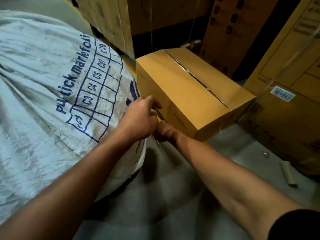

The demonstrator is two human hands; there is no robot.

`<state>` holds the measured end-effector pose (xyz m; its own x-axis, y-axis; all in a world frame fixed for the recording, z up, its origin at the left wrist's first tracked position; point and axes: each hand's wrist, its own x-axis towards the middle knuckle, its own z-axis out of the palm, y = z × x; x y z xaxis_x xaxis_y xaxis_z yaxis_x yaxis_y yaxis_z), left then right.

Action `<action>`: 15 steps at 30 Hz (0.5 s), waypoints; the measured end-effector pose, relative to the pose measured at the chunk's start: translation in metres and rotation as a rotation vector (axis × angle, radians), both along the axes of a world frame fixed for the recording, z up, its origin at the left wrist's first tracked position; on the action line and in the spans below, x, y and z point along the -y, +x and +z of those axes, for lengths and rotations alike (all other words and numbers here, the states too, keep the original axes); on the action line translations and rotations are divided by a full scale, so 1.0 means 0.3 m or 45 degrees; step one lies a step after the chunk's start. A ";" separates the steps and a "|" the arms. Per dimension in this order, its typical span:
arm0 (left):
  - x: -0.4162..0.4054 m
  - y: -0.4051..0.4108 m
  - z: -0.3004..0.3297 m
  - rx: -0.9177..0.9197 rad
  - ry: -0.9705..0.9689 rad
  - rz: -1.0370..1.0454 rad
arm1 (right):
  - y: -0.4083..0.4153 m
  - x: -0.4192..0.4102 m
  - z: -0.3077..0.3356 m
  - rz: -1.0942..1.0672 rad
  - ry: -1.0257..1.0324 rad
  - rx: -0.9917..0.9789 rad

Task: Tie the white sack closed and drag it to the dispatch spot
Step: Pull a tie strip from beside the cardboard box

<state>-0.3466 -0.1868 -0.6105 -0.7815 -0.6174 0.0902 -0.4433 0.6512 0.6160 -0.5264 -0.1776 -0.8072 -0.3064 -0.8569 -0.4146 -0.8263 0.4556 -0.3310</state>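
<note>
White sack (39, 87): large, full, soiled woven fabric with a blue printed grid and lettering. It bulks to the left of both hands and runs out of view on that side; its right-hand edge lies directly under them.

Hands: left hand (140, 118) has its fingers curled at the sack's edge, apparently pinching fabric or a tie, though what it holds is too small and blurred to name. Right hand (162, 131) is pressed up against the left wrist from below and mostly hidden behind it, so whether it grips anything cannot be told. The two hands are together, touching.

Progress, as a judgement: the work looks to be at the tying stage or at taking hold for the drag. No finished knot shows and the sack's mouth is not visible, so closure cannot be confirmed. The sack rests on the grey floor (155, 205); the drag to the dispatch spot appears undone, and no such spot can be identified.

Surroundings: sealed carton (190, 90), taped along the top, just beyond the hands and close against the sack's edge. Tall stacked cartons (294, 66) farther beyond and to the right, one with a white label (282, 93). Cardboard tube (288, 174) on the floor, well right of the right forearm.

Obstruction: the sealed carton hems the sack in on that side; pulling toward the person looks the freer route.
</note>
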 end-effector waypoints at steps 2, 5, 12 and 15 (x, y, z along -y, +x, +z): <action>0.009 -0.002 -0.026 0.009 -0.038 0.003 | 0.035 -0.022 -0.021 -0.029 0.050 -0.116; 0.019 -0.007 -0.074 0.111 -0.079 -0.027 | 0.034 -0.037 -0.156 -0.028 -0.057 -0.167; 0.017 -0.017 -0.120 0.235 -0.179 -0.133 | 0.068 -0.072 -0.252 -0.136 -0.131 0.010; 0.018 -0.010 -0.126 0.249 -0.208 -0.147 | 0.078 -0.095 -0.283 -0.122 -0.087 -0.032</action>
